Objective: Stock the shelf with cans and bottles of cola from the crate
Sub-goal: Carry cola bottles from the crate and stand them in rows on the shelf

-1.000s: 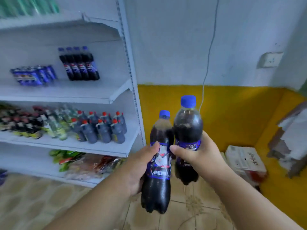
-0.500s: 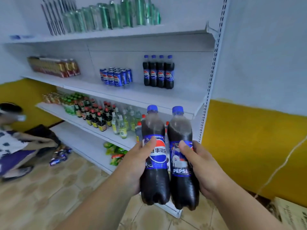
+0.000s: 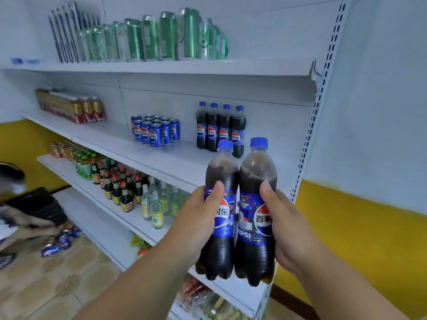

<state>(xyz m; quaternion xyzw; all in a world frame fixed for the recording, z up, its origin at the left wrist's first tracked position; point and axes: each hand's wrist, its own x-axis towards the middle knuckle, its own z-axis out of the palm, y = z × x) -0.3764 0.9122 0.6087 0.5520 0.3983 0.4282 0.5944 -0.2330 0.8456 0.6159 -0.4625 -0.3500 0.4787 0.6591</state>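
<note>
My left hand [image 3: 197, 218] grips a cola bottle [image 3: 220, 181] with a blue cap and blue label. My right hand [image 3: 283, 225] grips a second cola bottle [image 3: 257, 172] right beside it; the two bottles stand upright and touch. I hold both in front of the white shelf [image 3: 175, 155], below and a little right of a row of cola bottles [image 3: 219, 128] standing on it. A cluster of blue cola cans [image 3: 154, 131] stands to their left on the same shelf. The crate is not in view.
Green cans [image 3: 161, 38] line the top shelf. Red-and-gold packs [image 3: 71, 107] stand at the left of the cola shelf. Sauce and pale drink bottles [image 3: 129, 188] fill the shelf below. A person [image 3: 20, 211] crouches at the left by loose cans [image 3: 60, 241] on the tiled floor.
My view has swung left and up from the yellow wall to the shelf. Both bottles have come upright side by side and risen closer to the cola shelf.
</note>
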